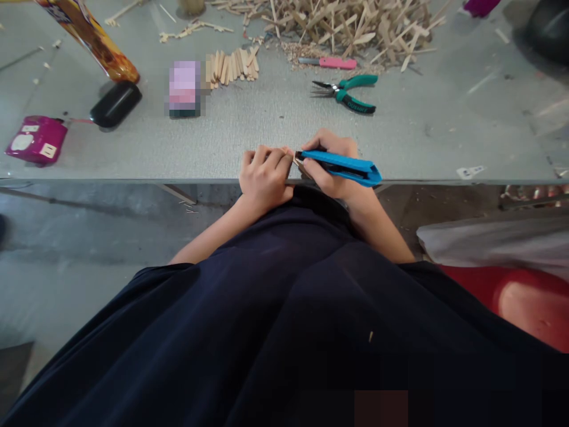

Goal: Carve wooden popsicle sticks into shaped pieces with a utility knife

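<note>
At the table's front edge my right hand is closed around a blue utility knife, its tip pointing left. Beside it, my left hand is closed on a small wooden stick, of which only a short end shows between the two hands. The knife's tip meets or nearly meets that end; I cannot tell if it touches. Beyond my hands lie green-handled pliers with their jaws apart and a pink-handled cutter.
A large pile of wooden sticks covers the back of the grey table. Short sticks lie in a row beside a blurred box. On the left are a black case, a magenta box and an orange bottle.
</note>
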A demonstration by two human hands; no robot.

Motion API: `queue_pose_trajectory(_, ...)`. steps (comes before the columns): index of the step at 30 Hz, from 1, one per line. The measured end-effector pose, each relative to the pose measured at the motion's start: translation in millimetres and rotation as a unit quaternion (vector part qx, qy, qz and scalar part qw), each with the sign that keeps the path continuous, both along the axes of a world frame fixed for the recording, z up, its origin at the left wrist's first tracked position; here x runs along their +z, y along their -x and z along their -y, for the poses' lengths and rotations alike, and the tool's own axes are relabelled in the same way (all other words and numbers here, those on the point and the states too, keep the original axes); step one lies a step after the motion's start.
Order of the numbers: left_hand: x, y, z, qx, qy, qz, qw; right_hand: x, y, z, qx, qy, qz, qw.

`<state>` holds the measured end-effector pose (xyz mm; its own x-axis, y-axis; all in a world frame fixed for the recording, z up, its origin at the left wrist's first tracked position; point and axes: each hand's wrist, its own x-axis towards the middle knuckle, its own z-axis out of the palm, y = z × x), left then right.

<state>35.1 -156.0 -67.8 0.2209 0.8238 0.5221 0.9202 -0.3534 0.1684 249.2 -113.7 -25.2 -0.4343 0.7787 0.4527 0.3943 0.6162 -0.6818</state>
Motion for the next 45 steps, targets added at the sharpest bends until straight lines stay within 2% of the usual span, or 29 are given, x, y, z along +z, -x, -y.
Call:
queue_pose_trajectory(3, 1.0, -0.7, -0.1, 0.000, 0.003, 0.005, 1.000, -1.8, 0.0, -1.4, -0.002, 0.007, 0.008, 1.000)
queue_pose_trajectory(8, -0.4, -1.5, -1.0, 0.001, 0.003, -0.001, 1.000, -8.1, 2.6, -5.4, 0.009, -0.048, -0.032, 0.998)
queue_pose_trajectory(13, -1.0, -1.4, -1.0, 0.002, -0.010, -0.004, 1.000, -9.1, 2.9, -6.1, 0.022, -0.066, -0.038, 0.997)
queue_pose_trajectory(23, -3.6, 0.3, -2.7, 0.000, -0.023, -0.015, 1.000, -13.3, 1.8, -5.9, 0.024, -0.064, -0.041, 0.997)
queue_pose_trajectory(29, -3.2, 0.0, -2.4, -0.002, -0.016, -0.014, 1.000, -11.4, 1.3, -3.8, 0.003, -0.072, -0.023, 0.997)
queue_pose_trajectory(39, -5.6, 1.0, -2.7, -0.005, -0.025, -0.015, 1.000, -7.1, 0.1, -2.8, 0.018, -0.076, -0.026, 0.997)
queue_pose_trajectory(45, -4.9, 2.7, -1.8, -0.014, -0.032, -0.011, 0.999, -4.1, -1.9, -0.5, -0.001, -0.047, -0.013, 0.999)
